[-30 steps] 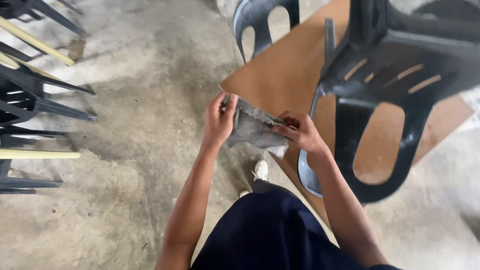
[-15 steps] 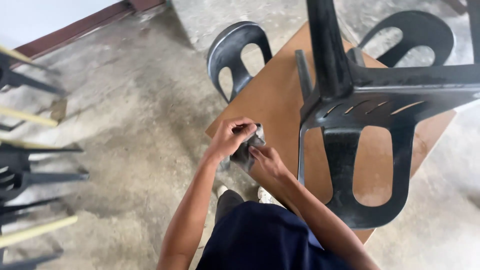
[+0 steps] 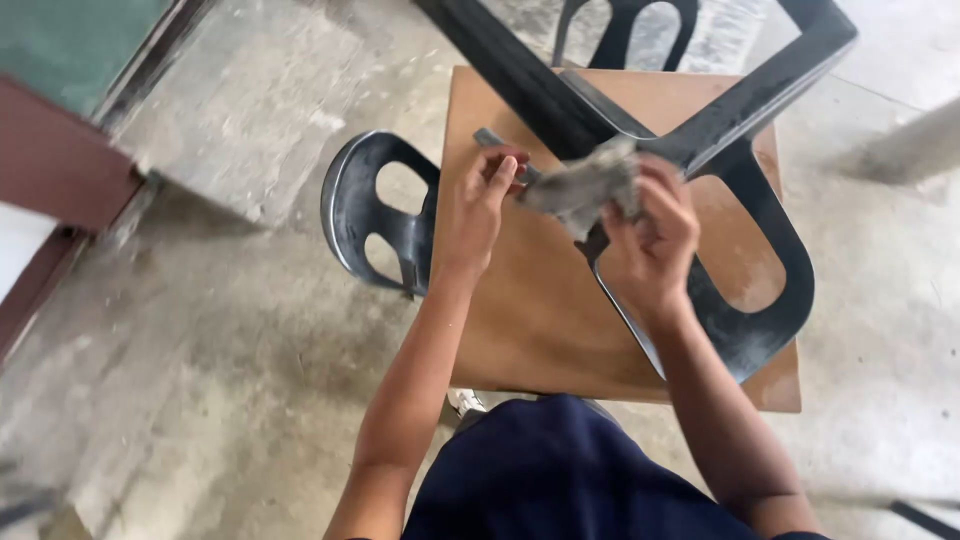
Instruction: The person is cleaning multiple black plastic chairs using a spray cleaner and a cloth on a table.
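We see the right hand clenched on a grey rag, bunched to fit the palm, above the table's middle. The left hand pinches the rag's near end. An upturned chair rests on the table; motion blur hides the rag's folds, and the chair's legs run out of frame.

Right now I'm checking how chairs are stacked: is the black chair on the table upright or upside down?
Upside down. The chair lies seat-down on the table, its legs pointing up toward the camera.
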